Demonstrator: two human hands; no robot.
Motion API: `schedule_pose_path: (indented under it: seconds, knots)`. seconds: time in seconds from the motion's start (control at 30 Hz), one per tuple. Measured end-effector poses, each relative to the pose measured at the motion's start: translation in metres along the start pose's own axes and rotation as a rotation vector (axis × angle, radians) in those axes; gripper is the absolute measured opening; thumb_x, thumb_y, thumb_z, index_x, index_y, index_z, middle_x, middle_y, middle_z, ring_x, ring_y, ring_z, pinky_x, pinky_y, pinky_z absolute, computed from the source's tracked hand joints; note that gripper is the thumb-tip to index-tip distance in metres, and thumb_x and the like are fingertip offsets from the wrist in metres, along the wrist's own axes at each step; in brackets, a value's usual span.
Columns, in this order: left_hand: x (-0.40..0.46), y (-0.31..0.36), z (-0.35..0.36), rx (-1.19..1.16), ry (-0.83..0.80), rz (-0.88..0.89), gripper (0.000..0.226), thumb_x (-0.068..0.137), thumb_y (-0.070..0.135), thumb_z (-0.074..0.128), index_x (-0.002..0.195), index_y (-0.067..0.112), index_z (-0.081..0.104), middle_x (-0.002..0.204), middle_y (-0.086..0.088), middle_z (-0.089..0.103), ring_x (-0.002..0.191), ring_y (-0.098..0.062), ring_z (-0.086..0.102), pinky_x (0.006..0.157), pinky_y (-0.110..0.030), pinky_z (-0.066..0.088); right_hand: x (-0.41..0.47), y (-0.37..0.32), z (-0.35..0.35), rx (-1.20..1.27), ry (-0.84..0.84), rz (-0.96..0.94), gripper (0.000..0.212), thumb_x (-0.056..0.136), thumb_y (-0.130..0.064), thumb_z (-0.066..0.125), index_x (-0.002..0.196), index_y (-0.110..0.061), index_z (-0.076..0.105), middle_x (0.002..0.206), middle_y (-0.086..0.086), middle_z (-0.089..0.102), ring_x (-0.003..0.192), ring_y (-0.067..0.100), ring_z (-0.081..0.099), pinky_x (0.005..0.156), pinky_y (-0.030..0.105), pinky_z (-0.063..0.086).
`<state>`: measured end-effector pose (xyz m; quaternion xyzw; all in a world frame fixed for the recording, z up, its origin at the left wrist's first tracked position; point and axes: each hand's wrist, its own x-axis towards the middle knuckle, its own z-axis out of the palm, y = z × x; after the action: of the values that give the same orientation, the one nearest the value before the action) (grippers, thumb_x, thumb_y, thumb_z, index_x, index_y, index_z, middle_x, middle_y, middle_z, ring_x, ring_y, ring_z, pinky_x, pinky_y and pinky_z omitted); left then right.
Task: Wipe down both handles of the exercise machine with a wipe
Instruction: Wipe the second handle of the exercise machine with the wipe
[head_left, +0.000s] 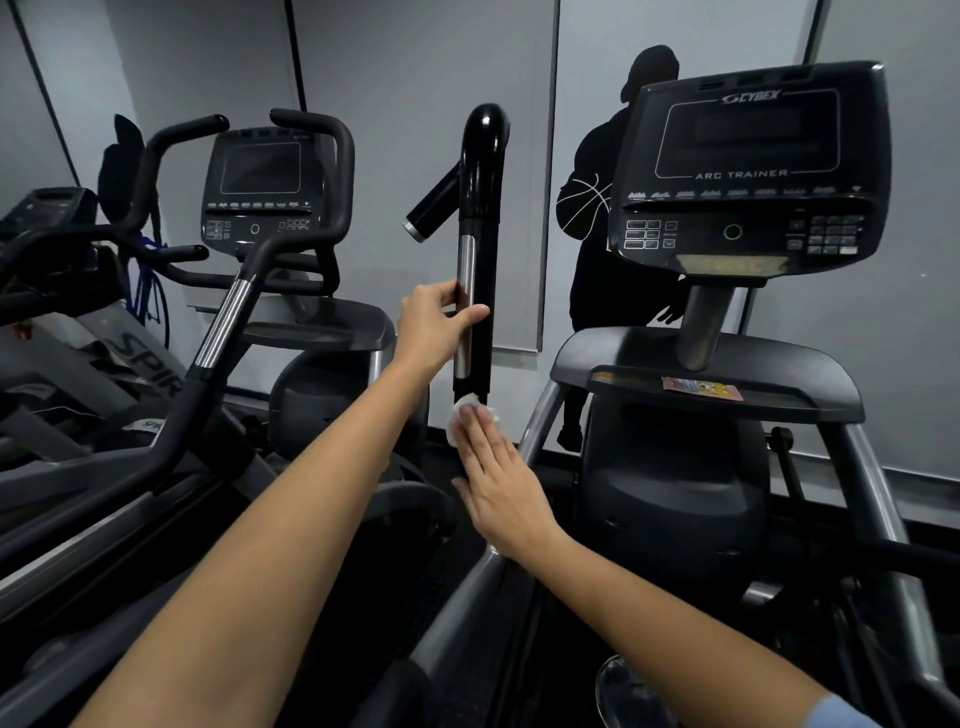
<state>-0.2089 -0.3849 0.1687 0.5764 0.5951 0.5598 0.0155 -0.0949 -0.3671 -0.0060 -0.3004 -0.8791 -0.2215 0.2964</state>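
Landmark: the upright black exercise-machine handle with a chrome strip (474, 291), rising in the middle of the view, glossy curved top, short black side grip branching off to its left near the top.

Left hand (434, 325) grips that handle about midway up, fingers curled round the far side, thumb lying across the front over the chrome strip. Arm bare, reaching in from lower left.

Right hand (496, 486) sits lower on the same handle, below the left hand, fingers straight and together, pressing flat against the lower black section. Small crumpled white wipe (465, 413) is under the fingertips, bunched between them and the handle, just below the bottom end of the chrome strip. Wipe pokes out above and to the left of the fingertips; the rest is hidden by the fingers. A bit of light blue sleeve shows at the bottom right corner.

Right of the handle: black Cybex Arc Trainer console (748, 171) on a grey post, dark screen, keypad buttons, black tray below it with a small colourful sticker (701, 388).

Left of the handle: second black machine console (265, 192) with looped black handlebars, plus another chrome-banded black bar (223, 322) slanting up.

Behind the handle: grey wall (395, 78) with a black silhouette figure holding a basketball (597, 208), partly hidden by the Cybex console.
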Motion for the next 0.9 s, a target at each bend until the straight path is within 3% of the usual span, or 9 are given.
schedule_pose_path:
  seconds: [0.13,0.23,0.33,0.43,0.6,0.77,0.9]
  knots:
    - [-0.002,0.002,0.002,0.001,0.008,-0.002,0.024,0.083,0.021,0.07,0.101,0.006,0.068,0.105,-0.005,0.07,0.103,-0.015,0.063,0.093,-0.028,0.047,-0.038,-0.019,0.016,0.195,-0.073,0.105,0.069,0.094,-0.034,0.033,0.147,-0.002,0.004,0.157,0.014,-0.005,0.145,0.026,0.006,0.115,0.039,0.008]
    - [-0.002,0.002,0.0,-0.001,0.021,0.005,0.023,0.083,0.021,0.07,0.1,0.006,0.068,0.106,-0.005,0.07,0.101,-0.011,0.061,0.088,-0.021,0.043,-0.031,-0.028,0.005,0.445,-0.109,0.213,0.071,0.097,-0.035,0.026,0.143,-0.01,-0.022,0.151,0.005,-0.032,0.142,0.016,-0.021,0.118,0.031,-0.006]
    - [-0.002,0.002,0.001,0.007,0.012,0.009,0.024,0.083,0.022,0.069,0.101,0.005,0.068,0.106,-0.006,0.07,0.104,-0.013,0.062,0.09,-0.024,0.045,0.006,-0.037,-0.017,0.677,-0.064,0.341,0.072,0.1,-0.038,0.025,0.138,-0.013,-0.031,0.146,0.004,-0.04,0.135,0.008,-0.035,0.117,0.026,-0.009]
    - [-0.003,0.002,0.002,0.01,0.003,0.002,0.023,0.084,0.022,0.069,0.099,0.005,0.067,0.106,-0.006,0.07,0.106,-0.016,0.062,0.095,-0.032,0.048,0.011,-0.042,-0.024,0.757,-0.06,0.393,0.072,0.099,-0.042,0.023,0.137,-0.016,-0.031,0.147,0.001,-0.039,0.135,0.007,-0.034,0.116,0.025,-0.008]
    - [-0.002,0.002,0.002,0.012,0.001,-0.017,0.022,0.084,0.022,0.068,0.099,0.005,0.067,0.104,-0.004,0.07,0.101,-0.017,0.063,0.09,-0.028,0.046,-0.018,-0.044,-0.017,0.858,-0.242,0.458,0.072,0.1,-0.043,0.025,0.138,-0.016,-0.03,0.148,-0.003,-0.036,0.137,0.008,-0.029,0.119,0.032,-0.004]
    - [-0.002,0.001,0.002,0.027,0.005,-0.012,0.023,0.084,0.023,0.069,0.097,0.004,0.067,0.104,-0.005,0.07,0.104,-0.016,0.063,0.092,-0.03,0.047,0.027,-0.034,-0.037,1.12,-0.161,0.644,0.076,0.096,-0.052,0.028,0.147,-0.017,-0.015,0.157,-0.003,-0.009,0.144,0.01,-0.004,0.116,0.028,0.005]
    - [-0.002,0.002,0.003,0.04,0.018,-0.019,0.023,0.084,0.024,0.069,0.093,0.003,0.066,0.104,-0.005,0.07,0.104,-0.018,0.063,0.093,-0.034,0.048,0.02,-0.029,-0.032,1.217,-0.144,0.66,0.066,0.099,-0.042,0.032,0.149,-0.019,-0.004,0.157,-0.004,0.002,0.144,0.007,0.004,0.112,0.021,0.007]
